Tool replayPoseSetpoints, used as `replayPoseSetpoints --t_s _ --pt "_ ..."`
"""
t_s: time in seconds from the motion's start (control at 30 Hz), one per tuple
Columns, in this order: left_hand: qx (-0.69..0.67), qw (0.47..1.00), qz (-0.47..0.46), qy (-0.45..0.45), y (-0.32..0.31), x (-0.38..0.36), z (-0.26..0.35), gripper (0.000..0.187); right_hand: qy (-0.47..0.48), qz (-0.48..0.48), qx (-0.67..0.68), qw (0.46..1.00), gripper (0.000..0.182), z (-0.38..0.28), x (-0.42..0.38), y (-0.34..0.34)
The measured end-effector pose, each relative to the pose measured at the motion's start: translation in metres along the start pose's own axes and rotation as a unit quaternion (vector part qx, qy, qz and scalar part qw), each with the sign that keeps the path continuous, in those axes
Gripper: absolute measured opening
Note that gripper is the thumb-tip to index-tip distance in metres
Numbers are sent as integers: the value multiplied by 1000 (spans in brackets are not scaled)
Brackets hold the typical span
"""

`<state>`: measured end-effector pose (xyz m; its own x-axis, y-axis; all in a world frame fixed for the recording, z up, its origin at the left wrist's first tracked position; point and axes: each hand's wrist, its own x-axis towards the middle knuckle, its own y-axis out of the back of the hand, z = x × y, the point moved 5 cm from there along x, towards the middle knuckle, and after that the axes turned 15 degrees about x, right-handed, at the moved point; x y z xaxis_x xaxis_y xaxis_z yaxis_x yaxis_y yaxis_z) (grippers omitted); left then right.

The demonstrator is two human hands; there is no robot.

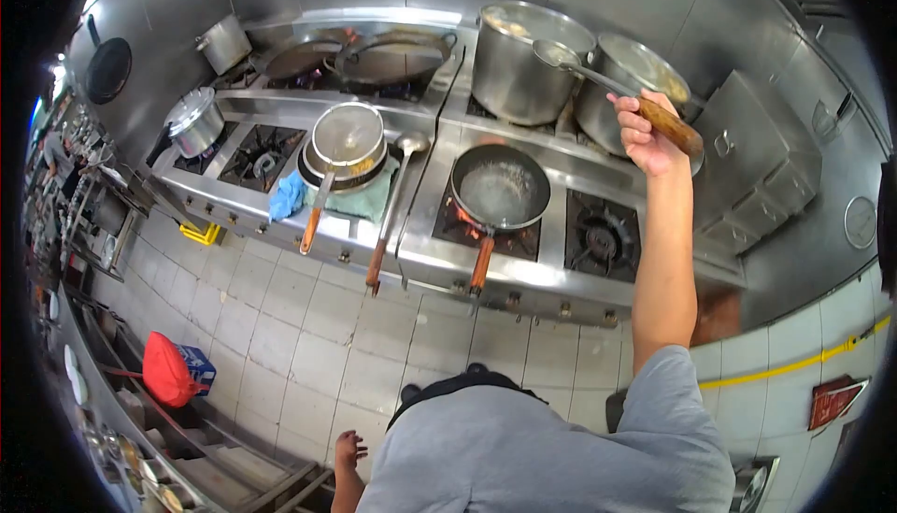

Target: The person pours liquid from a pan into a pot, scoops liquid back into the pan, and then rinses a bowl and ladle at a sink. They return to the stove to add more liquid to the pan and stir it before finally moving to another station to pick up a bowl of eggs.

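Observation:
Raised over the back of the stove, my right hand [652, 135] is closed around the wooden handle of a ladle [605, 78]. The ladle's bowl is above the near right rim of a large steel stockpot [523, 78]. A second stockpot [645, 64] stands just right of it, partly behind my hand and the ladle. On a front burner sits a dark frying pan [502, 188] with a wooden handle and what looks like a little liquid; an orange glow shows beneath it. My left hand [349, 449] hangs low by my side, fingers loosely bent and holding nothing.
A strainer [348, 135] rests over a bowl, beside a blue cloth [288, 195]. A long-handled ladle [397, 205] lies across the stove front. Two woks [392, 60] and a lidded pot [196, 122] are on the left. A red bag [170, 369] is on the left.

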<state>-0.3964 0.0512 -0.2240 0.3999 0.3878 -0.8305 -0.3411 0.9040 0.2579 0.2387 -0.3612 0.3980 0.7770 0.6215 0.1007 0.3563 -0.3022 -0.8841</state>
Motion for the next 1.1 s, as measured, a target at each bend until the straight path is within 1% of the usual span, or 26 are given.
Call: replayPoseSetpoints --t_s 0.1,0.2,0.23,0.3,0.37,0.43,0.5,0.53,0.57,0.63,0.67,0.7,0.73,0.77,0.8,0.83,0.87,0.9,0.93,0.97,1.03,1.1 --pt "57 998 -16 32 17 14 7 42 -15 29 38 999 40 50 -41 23" --pt "97 994 -22 46 29 28 24 41 -17 77 26 997 36 103 -76 68" --pt "102 993 -22 47 33 33 32 41 0 120 16 993 35 120 -85 82" --pt "147 988 -35 36 37 48 54 40 -6 172 -19 985 34 152 -100 115" --pt "152 987 -38 19 36 63 80 39 -14 201 -105 974 33 174 -114 134" --pt "155 987 -43 -14 26 77 108 40 -51 296 -194 934 38 187 -129 140" --pt "170 984 -40 -43 12 79 140 42 -71 281 -341 894 55 202 -142 154" --pt "185 981 -36 -55 1 75 157 43 -78 270 -357 891 74 210 -155 171" --pt "179 982 -36 -53 -12 73 168 43 -78 236 -390 887 80 214 -162 168" --pt "143 984 -68 -87 -38 68 183 43 -24 271 -392 879 79 229 -184 180" --pt "138 983 -84 -91 -52 68 183 43 -30 266 -394 879 79 242 -192 192" --pt "134 981 -99 -96 -67 67 183 43 21 302 -396 867 72 249 -200 211" --pt "140 980 -112 -83 -82 63 180 43 74 337 -397 850 65 251 -207 229" --pt "129 980 -130 -79 -95 64 168 40 71 334 -400 851 65 252 -209 245" --pt "124 981 -130 -78 -102 60 155 40 21 367 -404 837 48 252 -213 260" --pt "155 976 -132 -83 -110 55 142 38 -27 399 -408 821 32 248 -216 275" --pt "185 970 -132 -89 -118 51 132 37 -29 394 -413 821 32 242 -210 273" --pt "215 963 -133 -95 -127 47 119 38 -35 404 -394 825 20 239 -204 261" --pt "237 956 -133 -108 -129 47 97 39 -41 416 -374 828 14 237 -200 248" --pt "259 949 -133 -120 -128 48 80 41 -42 415 -377 827 14 237 -196 237" --pt "189 969 -156 -20 -124 18 58 42 -61 369 -327 868 18 244 -183 213" --pt "188 970 -150 41 -113 7 30 44 -173 243 -281 912 22 262 -169 184"
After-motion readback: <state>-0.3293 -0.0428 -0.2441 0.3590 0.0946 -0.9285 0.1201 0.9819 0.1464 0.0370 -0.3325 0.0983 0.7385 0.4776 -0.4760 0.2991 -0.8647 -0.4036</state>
